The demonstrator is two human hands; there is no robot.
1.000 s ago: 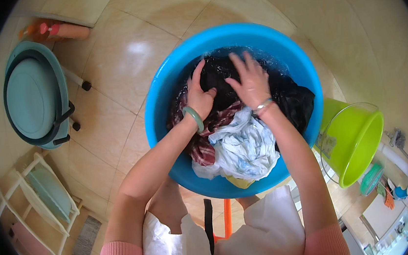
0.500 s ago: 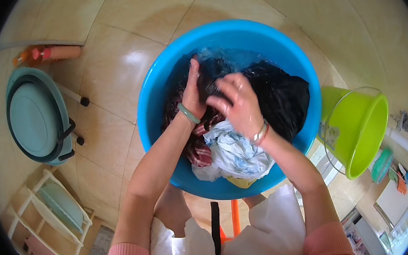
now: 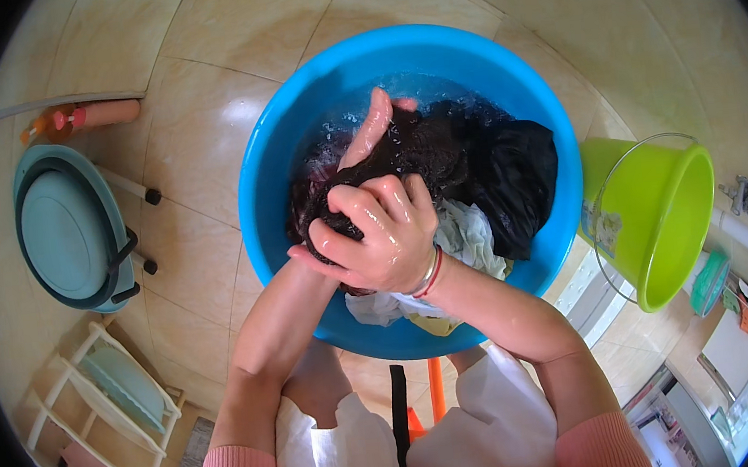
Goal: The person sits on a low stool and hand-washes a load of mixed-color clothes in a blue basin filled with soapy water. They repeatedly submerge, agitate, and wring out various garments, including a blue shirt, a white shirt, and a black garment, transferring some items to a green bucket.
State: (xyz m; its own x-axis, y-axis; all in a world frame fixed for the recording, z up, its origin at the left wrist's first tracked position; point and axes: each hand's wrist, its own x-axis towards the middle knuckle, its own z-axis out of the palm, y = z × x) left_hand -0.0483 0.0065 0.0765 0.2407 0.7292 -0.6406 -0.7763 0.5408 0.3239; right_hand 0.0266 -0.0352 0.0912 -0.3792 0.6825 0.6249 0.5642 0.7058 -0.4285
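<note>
Over a blue basin (image 3: pixel 258 128) of water and laundry, my left hand (image 3: pixel 371 133) holds a dark brown wet cloth (image 3: pixel 428 143); its thumb points up and most of its fingers are hidden under the cloth. My right hand (image 3: pixel 388 237) lies across the left wrist, fingers curled on a bunched end of the same cloth. Beside them sits a black garment (image 3: pixel 523 188) on the right. White-and-blue fabric (image 3: pixel 469 233) and a bit of yellow cloth (image 3: pixel 437 324) lie below my right hand. Dark red cloth (image 3: pixel 299 200) shows at the basin's left.
A lime green bucket (image 3: pixel 651 216) with a wire handle leans at the right of the basin. At left are a teal folding basin (image 3: pixel 68 236), pump bottles (image 3: pixel 101 114) and a white rack (image 3: pixel 92 387). An orange stool leg (image 3: pixel 436 390) shows between my knees.
My right hand has moved down and left, from a blurred spot beside my left hand to a grip on the cloth over the left wrist. The dark cloth is now spread across both hands.
</note>
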